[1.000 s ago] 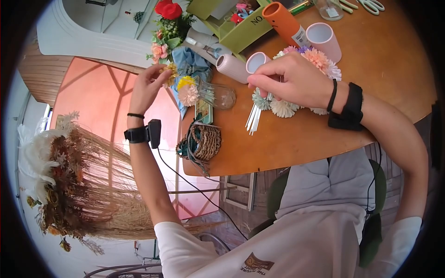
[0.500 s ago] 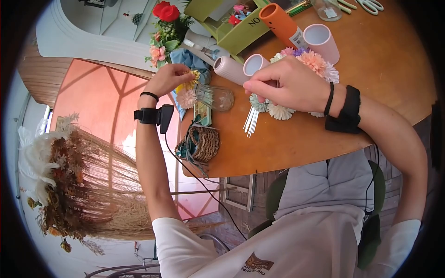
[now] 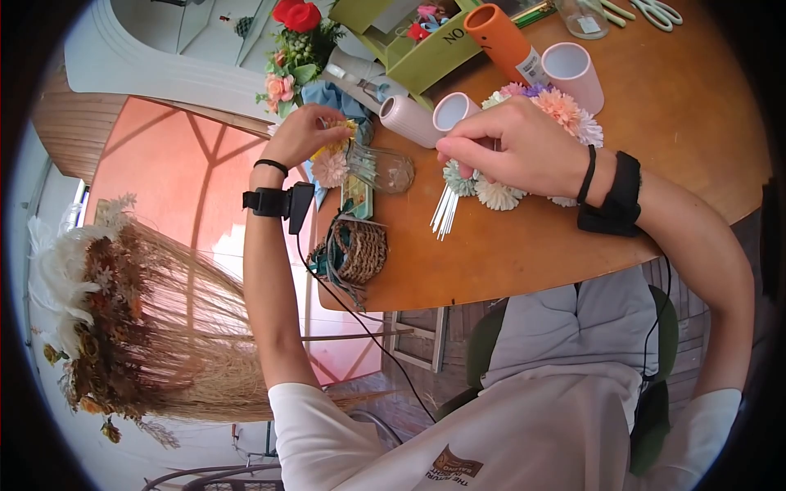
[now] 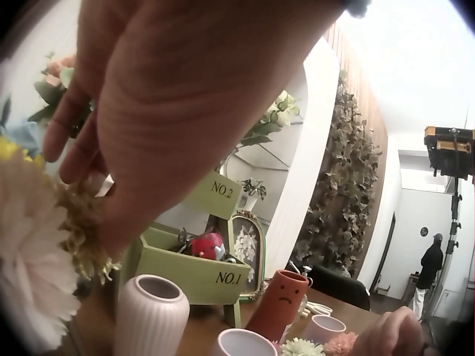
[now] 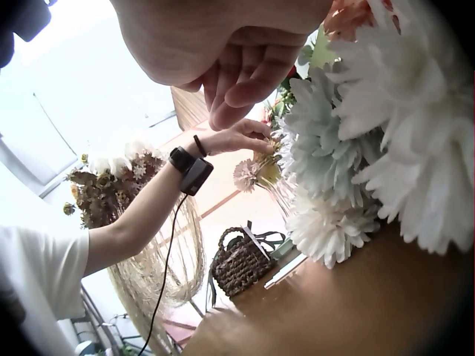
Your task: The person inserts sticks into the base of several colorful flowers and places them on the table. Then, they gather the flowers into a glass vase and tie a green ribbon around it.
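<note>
My left hand (image 3: 307, 137) is over the mouth of a clear glass vase (image 3: 391, 172), pinching a golden-yellow flower (image 4: 87, 222) by its head. A pale pink flower (image 3: 331, 169) and a bright yellow flower (image 3: 321, 154) stand in the vase beside those fingers. My right hand (image 3: 516, 143) hangs above a bunch of artificial flowers (image 3: 497, 196) on the table, its fingers loosely curled with nothing visible in them. White stems (image 3: 444, 214) stick out of that bunch toward the table's front edge.
Near the glass vase are a woven basket (image 3: 363, 252) and a ribbed pink vase (image 3: 409, 123). Two pink cups, one of them a larger pink cup (image 3: 573, 78), and an orange vase (image 3: 508, 45) stand farther back. Behind them sits a green box (image 3: 434, 69); scissors (image 3: 657, 11) lie at the far edge.
My left hand has moved right with the golden-yellow flower, from left of the glass vase to over its mouth, then barely shifted. My right hand has stayed above the flower bunch.
</note>
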The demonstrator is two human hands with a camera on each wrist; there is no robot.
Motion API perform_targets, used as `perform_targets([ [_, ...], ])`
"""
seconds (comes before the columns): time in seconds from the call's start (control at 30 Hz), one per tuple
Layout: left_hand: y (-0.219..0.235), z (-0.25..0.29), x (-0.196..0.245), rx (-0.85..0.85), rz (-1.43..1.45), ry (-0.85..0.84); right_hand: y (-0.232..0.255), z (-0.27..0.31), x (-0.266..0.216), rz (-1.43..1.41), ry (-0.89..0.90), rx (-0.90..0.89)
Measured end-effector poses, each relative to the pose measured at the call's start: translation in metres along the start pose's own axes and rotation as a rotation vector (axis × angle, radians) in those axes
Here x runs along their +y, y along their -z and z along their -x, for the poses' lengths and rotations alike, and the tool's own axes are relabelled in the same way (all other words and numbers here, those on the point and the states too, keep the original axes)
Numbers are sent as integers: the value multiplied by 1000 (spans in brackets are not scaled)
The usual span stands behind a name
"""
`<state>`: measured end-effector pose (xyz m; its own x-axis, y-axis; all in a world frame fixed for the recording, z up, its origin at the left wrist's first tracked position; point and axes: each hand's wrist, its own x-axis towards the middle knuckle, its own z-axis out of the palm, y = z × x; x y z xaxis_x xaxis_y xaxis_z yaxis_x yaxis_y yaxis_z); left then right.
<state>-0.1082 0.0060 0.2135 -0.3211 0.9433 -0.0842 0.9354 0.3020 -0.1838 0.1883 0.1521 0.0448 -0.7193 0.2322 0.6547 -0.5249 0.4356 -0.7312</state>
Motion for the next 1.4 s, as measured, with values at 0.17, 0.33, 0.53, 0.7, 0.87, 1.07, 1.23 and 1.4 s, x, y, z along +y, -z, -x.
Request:
perform_targets([
  [0.17,-2,10,31,355,38,-134,0,0,-4,-6,-37,25],
  [0.33,-11,27,96,536,237,-224,-1,0,-6,4,-15,33],
  [0.53,-86,42,130,619,677,-118,11,-3,-21,106,59,-4],
  [0.7,-151,29,104,619,1146,-165,21,-2,-33,-1,70,157],
  [0.87,-155,33,95,570,852,-180,66,7,-38,61,106,472],
  [1.07,-160,35,85,574,633,-169,139,22,-19,70,52,702],
  [1.23,-167,36,78,547,631,-165,174,52,16,-31,-229,789],
  [1.4,-173,34,76,523,665,-149,174,73,27,-394,-544,773],
])
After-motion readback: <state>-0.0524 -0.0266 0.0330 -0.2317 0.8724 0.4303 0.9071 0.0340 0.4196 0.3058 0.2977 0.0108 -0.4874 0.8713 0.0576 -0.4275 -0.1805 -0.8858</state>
